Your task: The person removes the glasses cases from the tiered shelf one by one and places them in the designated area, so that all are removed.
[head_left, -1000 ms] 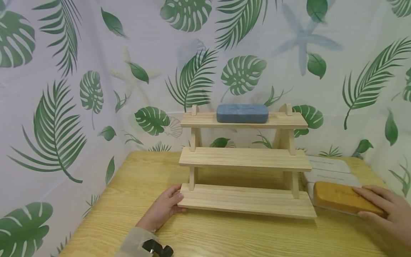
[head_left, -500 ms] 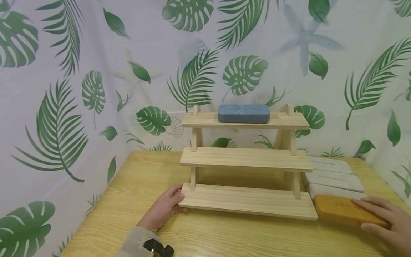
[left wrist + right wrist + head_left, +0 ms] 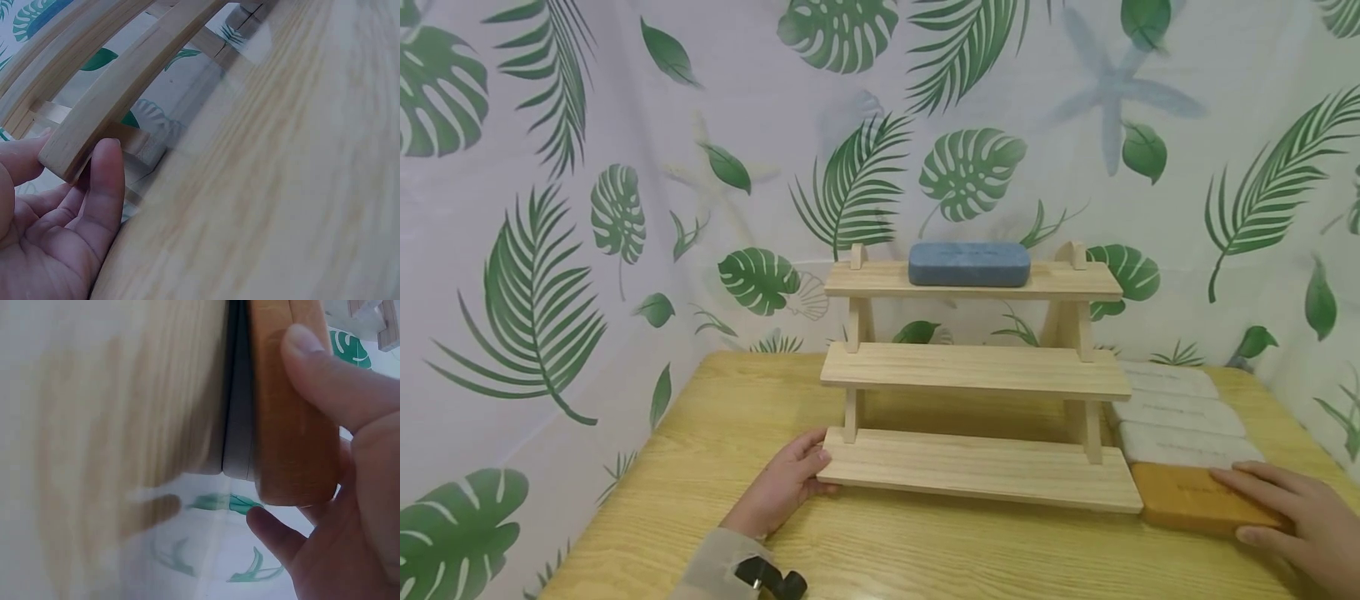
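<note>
A three-tier wooden display stand (image 3: 973, 367) stands on the table. My left hand (image 3: 781, 483) pinches the left end of its bottom shelf (image 3: 103, 100), thumb on one face and fingers on the other. On the top shelf lies a blue glasses case (image 3: 968, 265). Right of the stand, my right hand (image 3: 1303, 521) grips the right end of an orange glasses case (image 3: 1198, 500), with the thumb along its near side and fingers over the top. In the right wrist view the orange case (image 3: 290, 419) lies close over the table, a dark gap along its lower edge.
Several light grey cases (image 3: 1187, 446) lie in a row behind the orange one, beside the stand's right side. The wood-grain table (image 3: 880, 550) runs back to a leaf-printed cloth backdrop (image 3: 700, 225). A black clamp (image 3: 767, 577) is strapped at my left wrist.
My right hand has brought the orange case toward me and down, off the grey cases to a spot in front of their row. The left hand keeps its hold on the shelf.
</note>
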A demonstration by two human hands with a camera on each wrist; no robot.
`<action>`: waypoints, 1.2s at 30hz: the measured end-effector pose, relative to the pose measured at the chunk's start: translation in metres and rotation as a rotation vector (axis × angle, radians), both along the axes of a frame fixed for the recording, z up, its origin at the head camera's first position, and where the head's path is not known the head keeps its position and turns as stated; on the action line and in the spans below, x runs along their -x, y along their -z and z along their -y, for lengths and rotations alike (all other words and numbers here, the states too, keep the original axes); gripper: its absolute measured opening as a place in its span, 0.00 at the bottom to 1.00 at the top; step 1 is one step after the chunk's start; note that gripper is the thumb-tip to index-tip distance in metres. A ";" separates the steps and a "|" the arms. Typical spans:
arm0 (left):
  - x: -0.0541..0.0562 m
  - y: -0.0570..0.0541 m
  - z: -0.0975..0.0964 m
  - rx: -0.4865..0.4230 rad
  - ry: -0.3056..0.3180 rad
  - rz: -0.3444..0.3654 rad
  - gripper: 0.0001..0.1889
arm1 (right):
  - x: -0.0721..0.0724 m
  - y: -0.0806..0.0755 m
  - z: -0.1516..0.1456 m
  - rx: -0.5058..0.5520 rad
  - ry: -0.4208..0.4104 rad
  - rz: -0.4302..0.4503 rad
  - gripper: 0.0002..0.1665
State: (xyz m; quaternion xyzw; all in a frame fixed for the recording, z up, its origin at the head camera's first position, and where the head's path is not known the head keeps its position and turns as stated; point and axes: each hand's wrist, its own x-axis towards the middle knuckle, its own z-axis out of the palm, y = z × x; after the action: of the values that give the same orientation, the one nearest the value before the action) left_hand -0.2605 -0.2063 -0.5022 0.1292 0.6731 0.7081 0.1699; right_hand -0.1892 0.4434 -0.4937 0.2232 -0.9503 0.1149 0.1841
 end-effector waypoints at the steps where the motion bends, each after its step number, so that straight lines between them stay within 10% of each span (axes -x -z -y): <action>1: 0.000 0.000 0.000 0.000 0.000 0.002 0.31 | 0.001 -0.001 0.000 -0.010 0.003 0.010 0.47; 36: -0.002 -0.004 -0.001 0.003 -0.009 0.009 0.31 | 0.022 -0.019 0.018 -0.033 0.147 0.252 0.40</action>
State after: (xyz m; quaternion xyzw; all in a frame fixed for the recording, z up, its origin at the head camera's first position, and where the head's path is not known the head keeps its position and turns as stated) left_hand -0.2586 -0.2050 -0.4987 0.1228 0.6741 0.7083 0.1698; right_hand -0.2115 0.4250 -0.4745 0.1400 -0.9814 0.1125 0.0675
